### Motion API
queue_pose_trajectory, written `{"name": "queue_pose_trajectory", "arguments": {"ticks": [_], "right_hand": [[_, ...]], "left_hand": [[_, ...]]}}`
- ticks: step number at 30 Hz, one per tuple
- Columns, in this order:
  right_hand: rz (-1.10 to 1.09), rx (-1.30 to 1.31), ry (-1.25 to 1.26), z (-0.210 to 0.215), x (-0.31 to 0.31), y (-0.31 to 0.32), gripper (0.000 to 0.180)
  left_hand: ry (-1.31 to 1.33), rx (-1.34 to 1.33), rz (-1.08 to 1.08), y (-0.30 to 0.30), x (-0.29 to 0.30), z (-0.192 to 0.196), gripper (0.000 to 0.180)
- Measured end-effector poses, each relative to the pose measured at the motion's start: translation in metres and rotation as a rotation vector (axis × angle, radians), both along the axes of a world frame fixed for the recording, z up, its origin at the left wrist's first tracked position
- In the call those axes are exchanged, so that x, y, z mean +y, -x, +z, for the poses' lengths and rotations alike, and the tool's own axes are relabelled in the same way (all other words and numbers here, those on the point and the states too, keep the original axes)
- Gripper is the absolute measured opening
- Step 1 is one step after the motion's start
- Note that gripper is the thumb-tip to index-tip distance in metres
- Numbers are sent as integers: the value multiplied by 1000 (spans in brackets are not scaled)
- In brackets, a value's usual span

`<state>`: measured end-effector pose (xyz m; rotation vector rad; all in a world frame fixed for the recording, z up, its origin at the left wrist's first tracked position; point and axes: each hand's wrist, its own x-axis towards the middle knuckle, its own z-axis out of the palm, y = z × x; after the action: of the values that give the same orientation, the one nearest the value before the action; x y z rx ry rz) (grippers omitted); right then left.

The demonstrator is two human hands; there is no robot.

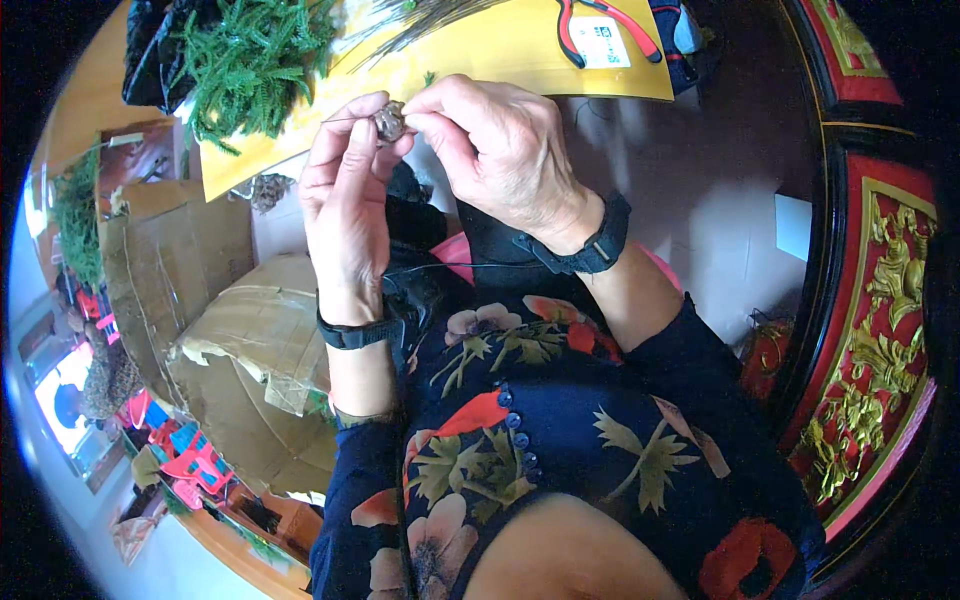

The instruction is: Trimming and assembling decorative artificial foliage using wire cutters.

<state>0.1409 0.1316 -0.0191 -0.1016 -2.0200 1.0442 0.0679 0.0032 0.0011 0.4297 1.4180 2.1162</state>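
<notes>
A small brown pine cone (390, 121) is held up near the table's front edge. My left hand (348, 195) grips it between thumb and fingers. From the right, my right hand (505, 150) pinches thumb and forefinger together close against the cone's side. A thin dark wire (343, 119) crosses the left fingers beside the cone. What the right fingertips hold is too small to make out for certain, though it may be part of that wire.
Green artificial fir sprigs (250, 70) lie on the yellow tabletop (480, 60), with a bundle of dark wires (425, 25) beyond. Red-handled pliers (572, 35) rest at its right. An opened cardboard box (255, 320) stands at left; a carved red-and-gold panel (880, 290) is at right.
</notes>
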Motion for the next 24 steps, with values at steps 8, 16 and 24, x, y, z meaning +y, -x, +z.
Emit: {"name": "queue_pose_trajectory", "arguments": {"ticks": [8, 16, 24], "right_hand": [[83, -27, 134, -1, 1, 0, 5], [186, 20, 217, -3, 4, 3, 3], [309, -126, 477, 0, 7, 0, 5]], "left_hand": [[-180, -79, -39, 8, -7, -5, 26], [-230, -167, -118, 9, -9, -10, 28], [-152, -111, -77, 3, -7, -8, 28]]}}
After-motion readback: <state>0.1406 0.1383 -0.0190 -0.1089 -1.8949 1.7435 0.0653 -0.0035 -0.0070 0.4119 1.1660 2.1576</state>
